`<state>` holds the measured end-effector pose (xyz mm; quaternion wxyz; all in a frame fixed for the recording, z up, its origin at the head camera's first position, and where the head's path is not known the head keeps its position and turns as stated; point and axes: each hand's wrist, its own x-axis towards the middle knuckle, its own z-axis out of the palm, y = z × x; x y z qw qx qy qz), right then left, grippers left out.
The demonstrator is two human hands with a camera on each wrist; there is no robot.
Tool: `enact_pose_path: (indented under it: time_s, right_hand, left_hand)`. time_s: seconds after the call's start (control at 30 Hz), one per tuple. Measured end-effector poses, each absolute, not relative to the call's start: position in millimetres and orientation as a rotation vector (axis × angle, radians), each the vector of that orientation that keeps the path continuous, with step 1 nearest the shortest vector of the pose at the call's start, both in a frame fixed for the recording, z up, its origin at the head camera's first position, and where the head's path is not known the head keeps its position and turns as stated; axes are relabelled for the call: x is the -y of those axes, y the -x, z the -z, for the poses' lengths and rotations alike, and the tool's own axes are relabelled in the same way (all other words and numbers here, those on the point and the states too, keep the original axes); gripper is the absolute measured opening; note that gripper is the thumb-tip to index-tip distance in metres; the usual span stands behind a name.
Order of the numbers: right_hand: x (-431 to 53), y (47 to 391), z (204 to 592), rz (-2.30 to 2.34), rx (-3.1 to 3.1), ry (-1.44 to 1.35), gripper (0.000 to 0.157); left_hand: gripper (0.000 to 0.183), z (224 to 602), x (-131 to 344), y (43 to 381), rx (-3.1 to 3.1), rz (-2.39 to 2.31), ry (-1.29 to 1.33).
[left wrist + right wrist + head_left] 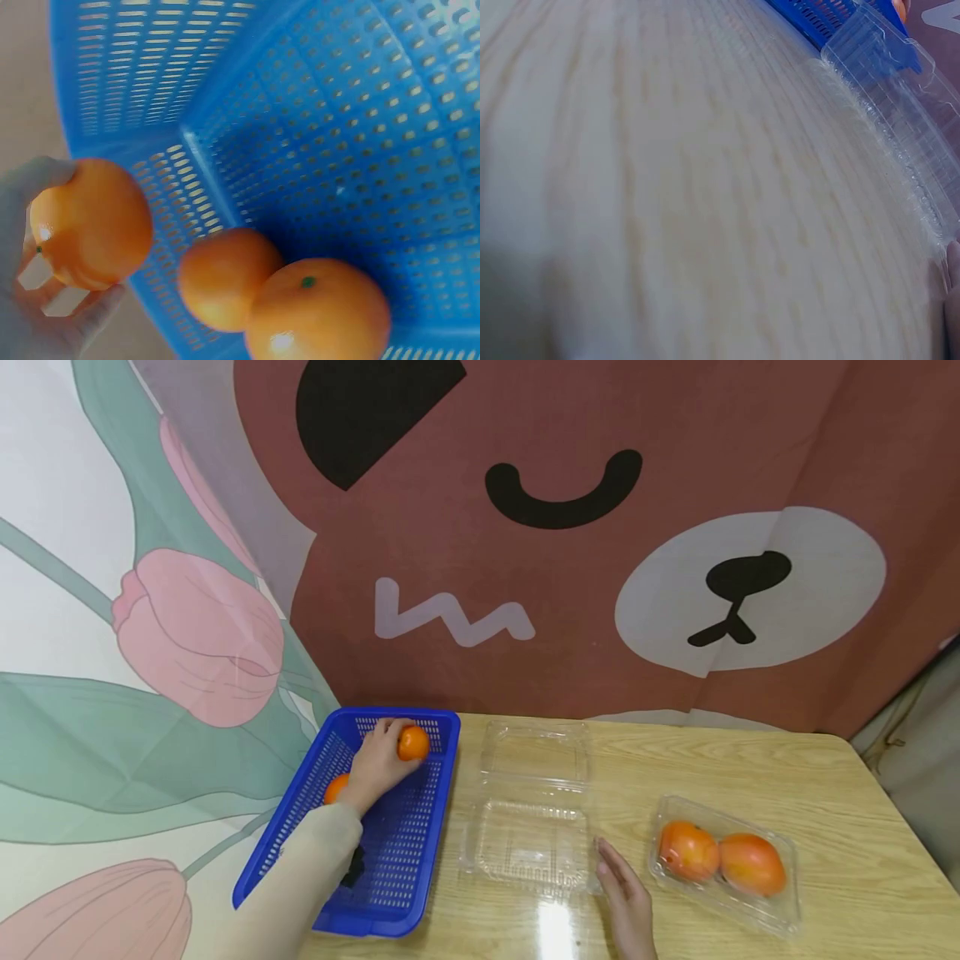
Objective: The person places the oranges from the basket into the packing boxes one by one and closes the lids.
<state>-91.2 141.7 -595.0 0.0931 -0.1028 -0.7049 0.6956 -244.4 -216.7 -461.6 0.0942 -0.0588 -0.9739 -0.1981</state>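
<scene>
My left hand grips an orange between thumb and fingers over the far end of a blue plastic basket. In the left wrist view that orange shows a small green stem end, and two more oranges lie together in the basket, the nearer orange overlapping the other. A clear plastic clamshell box lies with its lid folded back, to the basket's right. At the box's right edge rests my right hand, fingers extended and holding nothing.
Farther right on the wooden table sits a second clear box with two red-orange fruits inside. A cloth printed with a bear's face hangs along the table's back edge.
</scene>
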Motion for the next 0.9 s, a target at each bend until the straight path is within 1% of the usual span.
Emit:
enact_pose_path:
  time_s: [0.37, 0.6, 0.9]
  right_hand:
    - [-141, 91, 595, -2.038, 2.098, 0.267, 0.037]
    - [-141, 91, 593, -2.021, 2.138, 0.314, 0.038]
    - [-140, 90, 592, -2.031, 2.132, 0.305, 0.037]
  left_hand:
    - [0.062, 431, 208, 221, 2.898, 0.572, 0.232]
    - [0.064, 415, 184, 208, 2.851, 0.549, 0.321]
    - [0.064, 401, 155, 196, 2.862, 0.518, 0.428]
